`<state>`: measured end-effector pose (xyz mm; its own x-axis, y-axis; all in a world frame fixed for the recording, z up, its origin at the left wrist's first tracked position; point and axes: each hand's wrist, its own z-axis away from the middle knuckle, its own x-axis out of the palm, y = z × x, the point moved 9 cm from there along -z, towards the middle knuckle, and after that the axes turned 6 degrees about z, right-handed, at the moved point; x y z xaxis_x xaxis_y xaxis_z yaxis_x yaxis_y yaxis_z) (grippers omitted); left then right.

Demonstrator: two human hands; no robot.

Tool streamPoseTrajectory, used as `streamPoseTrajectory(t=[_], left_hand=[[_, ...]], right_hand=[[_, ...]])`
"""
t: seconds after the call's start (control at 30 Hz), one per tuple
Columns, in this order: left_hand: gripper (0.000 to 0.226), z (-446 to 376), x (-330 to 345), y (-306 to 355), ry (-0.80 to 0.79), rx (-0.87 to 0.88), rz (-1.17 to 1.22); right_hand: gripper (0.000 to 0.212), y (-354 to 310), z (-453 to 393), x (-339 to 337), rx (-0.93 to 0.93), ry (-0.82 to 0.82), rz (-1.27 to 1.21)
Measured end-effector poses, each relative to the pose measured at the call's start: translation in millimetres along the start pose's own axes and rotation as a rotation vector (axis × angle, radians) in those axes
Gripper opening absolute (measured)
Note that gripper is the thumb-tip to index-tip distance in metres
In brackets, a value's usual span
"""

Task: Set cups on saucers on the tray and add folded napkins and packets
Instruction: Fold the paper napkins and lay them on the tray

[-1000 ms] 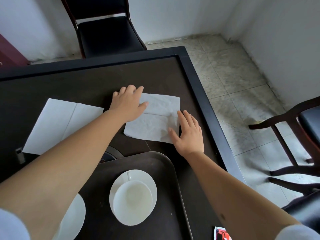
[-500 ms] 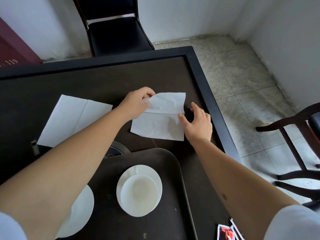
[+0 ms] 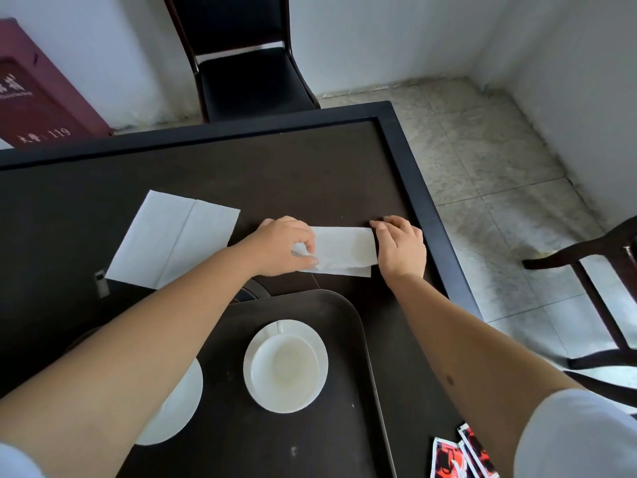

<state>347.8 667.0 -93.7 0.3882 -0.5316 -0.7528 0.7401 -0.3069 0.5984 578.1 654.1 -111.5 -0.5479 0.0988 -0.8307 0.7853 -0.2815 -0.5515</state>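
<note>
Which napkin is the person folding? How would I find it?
Find the dark table, then the far edge of the tray. Just beyond lies a narrow white napkin, pinched at both ends. The other napkin, further left, is wider and untouched.

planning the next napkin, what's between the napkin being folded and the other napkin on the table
In the head view, the left hand and its forearm lie between the folded napkin and the flat napkin; otherwise bare table.

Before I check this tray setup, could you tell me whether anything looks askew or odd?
The fold in the napkin is uneven: its lower layer sticks out below the upper near the right hand. Nothing is spilled or broken.
</note>
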Motion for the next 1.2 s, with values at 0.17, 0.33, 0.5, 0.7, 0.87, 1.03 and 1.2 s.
streamPoseTrajectory(t=[0.17, 0.33, 0.5, 0.7, 0.87, 1.03, 1.2], left_hand=[[0.021, -4.5, -9.5, 0.4, 0.16, 0.002, 0.032], [0.038, -16.0, -19.8, -19.1, 0.254, -0.189, -0.242], [0.016, -15.7, -16.6, -30.9, 0.241, -0.271, 0.017], [0.018, -3.8, -20.1, -29.7, 0.261, -0.309, 0.137], [0.011, 14.1, -24.2, -11.7, 0.229, -0.31, 0.185], [0.017, 36.9, -36.8, 21.2, 0.222, -0.24, 0.222], [0.014, 73.3, -54.3, 56.4, 0.257, -0.17, 0.239]], right_hand=[[0.039, -6.4, -0.4, 4.4, -0.082, 0.003, 0.174], [0.03, -7.7, 0.5, 6.4, -0.137, 0.011, 0.206], [0.034, -7.5, 1.8, 8.6, -0.162, 0.005, 0.232], [0.011, -9.4, 3.7, 5.3, -0.165, -0.021, 0.166], [0.017, -12.3, 13.6, -4.8, -0.145, -0.175, -0.091], [0.044, -17.3, 37.7, -13.5, -0.053, -0.377, -0.391], [0.006, -38.5, 66.5, -41.0, -0.103, -0.432, -0.421]])
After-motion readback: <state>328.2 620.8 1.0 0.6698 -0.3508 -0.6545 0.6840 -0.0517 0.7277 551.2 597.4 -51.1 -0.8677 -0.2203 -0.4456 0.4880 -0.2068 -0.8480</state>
